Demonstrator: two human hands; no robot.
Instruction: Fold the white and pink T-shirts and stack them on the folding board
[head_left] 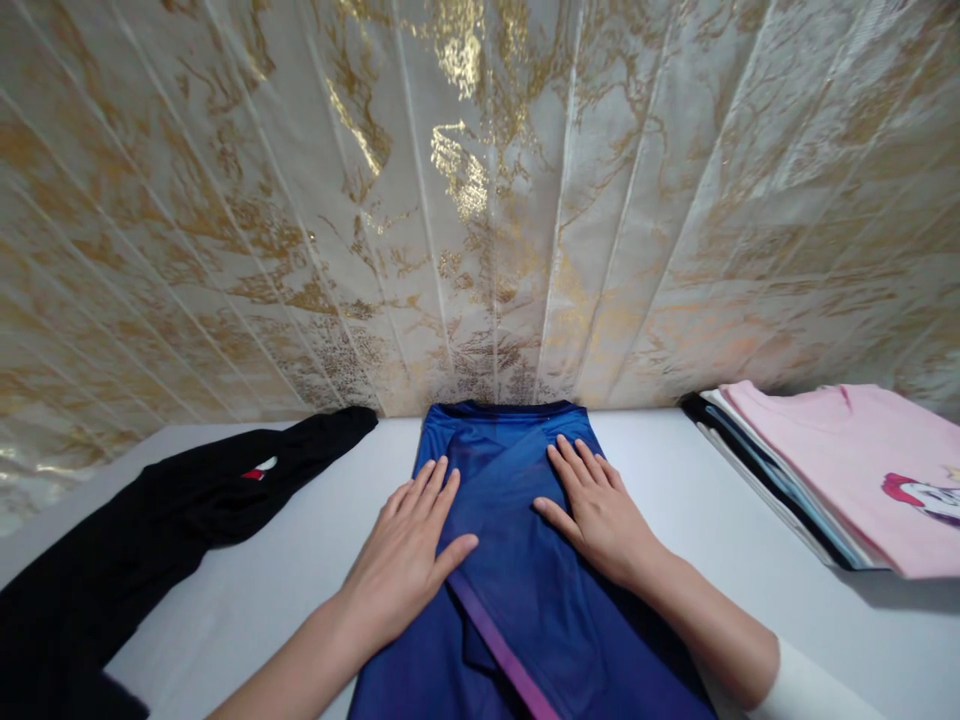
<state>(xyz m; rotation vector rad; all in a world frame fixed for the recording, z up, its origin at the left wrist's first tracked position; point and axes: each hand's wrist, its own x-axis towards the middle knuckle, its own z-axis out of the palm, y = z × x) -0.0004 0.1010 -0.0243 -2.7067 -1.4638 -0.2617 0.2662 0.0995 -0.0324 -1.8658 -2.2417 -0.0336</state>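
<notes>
A blue-to-purple shirt (pixel 517 500) lies partly folded in front of me, its neckline at the far end and a purple-pink edge strip running diagonally across the near part. My left hand (pixel 416 535) rests on the shirt's left side, fingers stretched out and thumb pointing inward. Flat on the right side of the same shirt is my right hand (pixel 596 510), its fingers spread. Neither hand grips the fabric. The shirt's near end runs out of the bottom of the view.
A black garment (pixel 180 510) with a small red and white mark lies to the left on the white table (pixel 285 570). At right sits a stack of folded clothes with a printed pink shirt (pixel 832 450) on top. A gold-patterned curtain (pixel 480 250) hangs behind the table.
</notes>
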